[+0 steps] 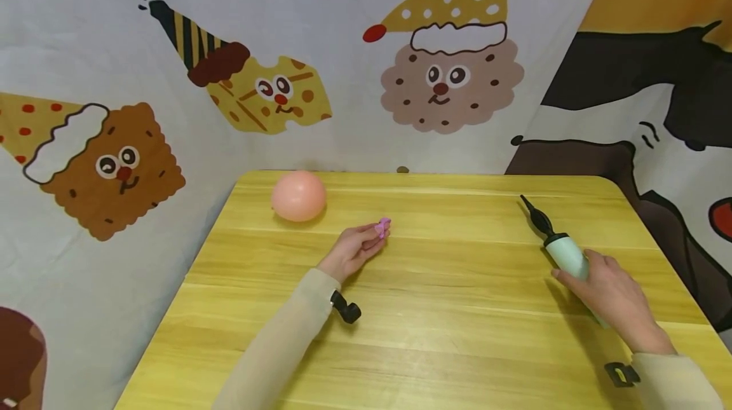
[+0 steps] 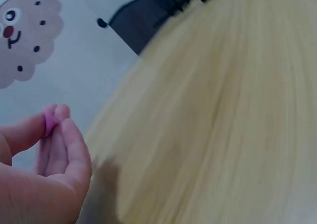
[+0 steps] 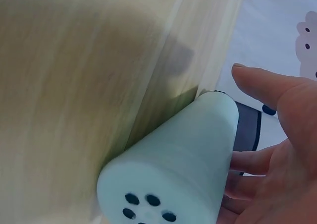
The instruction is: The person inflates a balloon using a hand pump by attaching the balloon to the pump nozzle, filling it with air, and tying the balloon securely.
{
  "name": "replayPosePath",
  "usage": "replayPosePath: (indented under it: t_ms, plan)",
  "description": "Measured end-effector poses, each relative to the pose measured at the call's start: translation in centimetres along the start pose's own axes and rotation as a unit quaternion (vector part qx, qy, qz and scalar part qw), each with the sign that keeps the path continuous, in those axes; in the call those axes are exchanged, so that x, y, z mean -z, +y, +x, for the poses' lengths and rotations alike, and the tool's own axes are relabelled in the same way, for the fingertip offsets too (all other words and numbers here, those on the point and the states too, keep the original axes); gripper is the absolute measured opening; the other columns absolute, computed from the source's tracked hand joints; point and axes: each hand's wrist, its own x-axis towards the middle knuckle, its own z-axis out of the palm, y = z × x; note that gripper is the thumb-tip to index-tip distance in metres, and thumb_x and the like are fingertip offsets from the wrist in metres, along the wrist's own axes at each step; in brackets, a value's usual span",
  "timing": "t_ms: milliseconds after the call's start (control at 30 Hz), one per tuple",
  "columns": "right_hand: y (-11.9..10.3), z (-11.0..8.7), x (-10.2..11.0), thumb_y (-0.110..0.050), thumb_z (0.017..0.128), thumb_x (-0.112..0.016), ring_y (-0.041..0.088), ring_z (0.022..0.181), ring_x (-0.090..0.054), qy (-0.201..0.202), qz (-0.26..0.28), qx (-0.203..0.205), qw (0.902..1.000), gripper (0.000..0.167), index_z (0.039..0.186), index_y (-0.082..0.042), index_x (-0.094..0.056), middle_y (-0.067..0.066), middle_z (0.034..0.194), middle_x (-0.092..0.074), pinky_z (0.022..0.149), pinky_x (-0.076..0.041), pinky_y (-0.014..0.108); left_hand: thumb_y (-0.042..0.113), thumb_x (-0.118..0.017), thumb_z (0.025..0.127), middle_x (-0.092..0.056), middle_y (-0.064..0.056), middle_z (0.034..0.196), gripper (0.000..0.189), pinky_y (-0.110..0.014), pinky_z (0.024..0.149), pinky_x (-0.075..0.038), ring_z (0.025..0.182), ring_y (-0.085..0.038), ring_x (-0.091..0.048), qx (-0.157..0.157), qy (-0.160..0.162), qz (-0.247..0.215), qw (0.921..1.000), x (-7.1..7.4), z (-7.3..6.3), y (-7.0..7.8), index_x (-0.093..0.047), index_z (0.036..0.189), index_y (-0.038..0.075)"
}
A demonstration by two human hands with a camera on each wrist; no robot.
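Note:
Between thumb and fingertips, my left hand [image 1: 350, 251] pinches a small limp pink balloon [image 1: 382, 227] above the middle of the table. The left wrist view shows only a bit of this balloon [image 2: 50, 122] between the fingers. A pale green balloon pump [image 1: 566, 256] with a black nozzle lies on the right of the table, nozzle toward the back. Over its body is my right hand [image 1: 620, 299], thumb spread to one side. In the right wrist view the thumb stands away from the pump [image 3: 173, 149] and the fingers extend along its far side, partly hidden.
An inflated peach balloon [image 1: 298, 196] rests near the table's back left corner. The wooden table [image 1: 446, 346] meets a cloth backdrop [image 1: 354, 143] with cartoon prints along its back edge. Black straps [image 1: 345, 308] are on the wrists.

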Motion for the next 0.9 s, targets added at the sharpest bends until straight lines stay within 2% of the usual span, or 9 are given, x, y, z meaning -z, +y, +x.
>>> replayPosePath:
  t_ms: [133,200,267,367,500,567,733,800,900]
  plan:
    - [0.1,0.3,-0.1,-0.062,0.098,-0.061,0.051,0.086,-0.056,0.004,-0.013,0.005,0.9999,0.101,0.139,0.026,-0.035,0.047,0.113,-0.048,0.062,-0.047,0.057,0.003,-0.056,0.106,-0.062,-0.018,0.141,0.039,-0.030,0.106,-0.049,0.116,-0.018,-0.068,-0.007,-0.004,-0.045,0.9990,-0.2,-0.4,0.2,-0.053,0.143,-0.007]
    - [0.2,0.4,-0.1,-0.063,0.096,-0.063,0.046,0.079,-0.056,-0.001,-0.017,0.004,0.9998,0.098,0.131,0.026,-0.040,0.041,0.102,-0.052,0.058,-0.046,0.051,0.003,-0.054,0.106,-0.063,-0.016,0.139,0.038,-0.027,0.101,-0.051,0.110,-0.015,-0.069,-0.008,-0.003,-0.055,0.9984,-0.4,-0.6,0.3,-0.054,0.143,-0.005]
    - [0.3,0.5,0.0,-0.063,0.095,-0.064,0.039,0.073,-0.055,-0.012,-0.020,0.001,0.9997,0.094,0.121,0.024,-0.043,0.034,0.092,-0.053,0.055,-0.045,0.045,0.003,-0.053,0.107,-0.062,-0.017,0.141,0.038,-0.027,0.101,-0.051,0.113,-0.016,-0.068,-0.012,-0.007,-0.057,0.9983,-0.6,-0.8,0.3,-0.053,0.144,-0.005]
    - [0.4,0.7,0.0,-0.059,0.096,-0.064,0.031,0.068,-0.051,-0.038,-0.017,-0.005,0.9991,0.080,0.105,0.018,-0.047,0.020,0.080,-0.052,0.053,-0.041,0.039,0.004,-0.050,0.109,-0.052,-0.020,0.151,0.040,-0.033,0.113,-0.043,0.132,-0.025,-0.058,-0.016,-0.022,-0.061,0.9977,-1.0,-1.0,0.4,-0.049,0.147,-0.006]
    - [0.6,0.9,-0.2,-0.050,0.097,-0.063,0.027,0.065,-0.050,-0.054,-0.006,-0.013,0.9984,0.064,0.098,0.012,-0.050,0.013,0.076,-0.050,0.052,-0.039,0.036,0.004,-0.049,0.109,-0.042,-0.023,0.157,0.042,-0.040,0.122,-0.031,0.147,-0.032,-0.041,-0.022,-0.036,-0.079,0.9960,-1.5,-1.1,0.3,-0.046,0.149,-0.006]
    - [0.6,0.9,-0.2,-0.049,0.097,-0.062,0.029,0.066,-0.050,-0.053,0.000,-0.019,0.9984,0.064,0.101,0.014,-0.048,0.015,0.078,-0.050,0.052,-0.039,0.037,0.004,-0.051,0.108,-0.048,-0.021,0.154,0.041,-0.040,0.122,-0.031,0.147,-0.032,-0.042,-0.024,-0.033,-0.082,0.9958,-1.7,-1.1,0.3,-0.048,0.148,-0.005]
    - [0.4,0.7,0.0,-0.055,0.100,-0.057,0.032,0.069,-0.054,-0.038,0.026,-0.026,0.9986,0.086,0.125,0.025,-0.035,0.024,0.088,-0.056,0.051,-0.041,0.038,0.005,-0.053,0.107,-0.068,-0.013,0.132,0.039,-0.040,0.121,-0.033,0.140,-0.030,-0.050,-0.034,-0.019,-0.087,0.9954,-2.3,-0.9,0.4,-0.051,0.145,-0.005]
    - [0.1,0.5,0.2,-0.056,0.101,-0.055,0.032,0.069,-0.057,-0.033,0.035,-0.016,0.9987,0.091,0.132,0.027,-0.029,0.028,0.090,-0.058,0.051,-0.043,0.038,0.004,-0.053,0.107,-0.071,-0.011,0.127,0.039,-0.040,0.121,-0.033,0.139,-0.029,-0.052,-0.039,-0.014,-0.090,0.9951,-2.5,-0.8,0.5,-0.050,0.145,-0.005]
    - [-0.7,0.3,0.4,-0.055,0.103,-0.054,0.034,0.072,-0.059,-0.037,0.046,0.000,0.9983,0.093,0.137,0.026,-0.026,0.033,0.095,-0.059,0.054,-0.046,0.041,0.004,-0.053,0.107,-0.069,-0.012,0.130,0.040,-0.040,0.120,-0.034,0.142,-0.031,-0.049,-0.042,-0.012,-0.097,0.9943,-2.7,-0.7,0.6,-0.048,0.146,-0.005]
